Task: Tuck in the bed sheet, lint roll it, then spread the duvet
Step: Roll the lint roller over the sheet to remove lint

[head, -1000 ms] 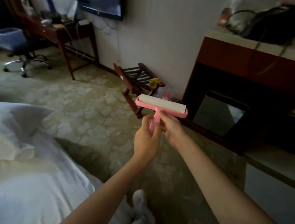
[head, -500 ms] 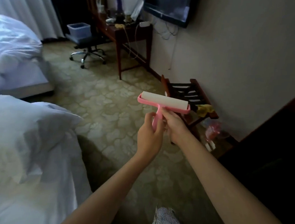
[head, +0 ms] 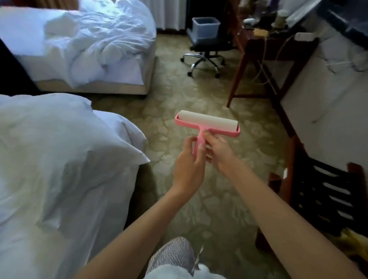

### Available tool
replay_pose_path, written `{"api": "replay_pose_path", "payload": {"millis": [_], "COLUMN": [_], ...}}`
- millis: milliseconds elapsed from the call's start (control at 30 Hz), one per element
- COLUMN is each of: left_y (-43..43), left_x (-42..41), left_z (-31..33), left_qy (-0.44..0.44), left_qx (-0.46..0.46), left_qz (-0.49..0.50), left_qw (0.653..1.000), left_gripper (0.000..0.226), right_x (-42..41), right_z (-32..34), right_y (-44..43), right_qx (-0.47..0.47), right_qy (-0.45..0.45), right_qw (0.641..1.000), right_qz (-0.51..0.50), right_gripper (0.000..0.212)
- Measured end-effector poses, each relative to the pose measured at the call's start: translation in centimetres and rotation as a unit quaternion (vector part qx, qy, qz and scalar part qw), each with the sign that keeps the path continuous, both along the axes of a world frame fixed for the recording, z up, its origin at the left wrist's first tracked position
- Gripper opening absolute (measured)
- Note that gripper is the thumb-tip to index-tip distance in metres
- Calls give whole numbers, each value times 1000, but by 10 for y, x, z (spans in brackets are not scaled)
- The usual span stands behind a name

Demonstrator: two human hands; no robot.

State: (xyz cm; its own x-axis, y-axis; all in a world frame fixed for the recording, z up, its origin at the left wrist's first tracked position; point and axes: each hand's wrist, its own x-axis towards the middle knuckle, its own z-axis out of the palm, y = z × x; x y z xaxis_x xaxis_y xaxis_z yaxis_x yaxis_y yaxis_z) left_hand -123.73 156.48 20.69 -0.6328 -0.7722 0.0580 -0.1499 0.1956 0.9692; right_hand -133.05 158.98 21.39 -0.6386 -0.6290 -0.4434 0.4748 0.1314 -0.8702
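Left hand [head: 189, 160] and right hand [head: 219, 155] are pinching the pink lint roller [head: 207, 123] by its handle, roll lying crosswise, right of the near bed [head: 50, 175]; left hand nearer.

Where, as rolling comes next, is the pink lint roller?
Head view, centre: the pink plastic lint roller is gripped by left hand and right hand over the carpet, right of the near white bed.

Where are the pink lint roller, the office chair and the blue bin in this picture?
pink lint roller [head: 208, 121], head view, on the white roll.
office chair [head: 212, 44], head view, on the dark seat.
blue bin [head: 206, 30], head view, on its front wall.
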Motion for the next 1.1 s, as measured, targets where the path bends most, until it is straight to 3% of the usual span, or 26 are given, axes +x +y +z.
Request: {"api": "replay_pose_path", "payload": {"millis": [233,600,767,967,1100], "left_y": [-143,-411,-523,-668,-748], "left_x": [-101,-235,-288,-337,-334], "left_z": [-24,-27,-38,-55,-50], "left_qy": [-8,-29,-32,-37,-48], "left_qx": [-7,-37,-3,7,6], "left_qz": [112,192,265,358,447], "left_qw": [994,980,964,933,893], "left_gripper": [13,15,21,25,28], "right_x": [-100,-234,-286,-337,-327], "right_z": [-20,-13,-30,-48,-41], "right_y": [-159,-443,-565,-732,-828], "right_qx": [-1,-11,-24,-19,-9], "right_qy": [-23,-22,-61,-58,-42], "right_qw": [996,985,972,928,887], "right_qz": [86,172,226,367,459], "right_gripper": [13,11,17,21,29]}}
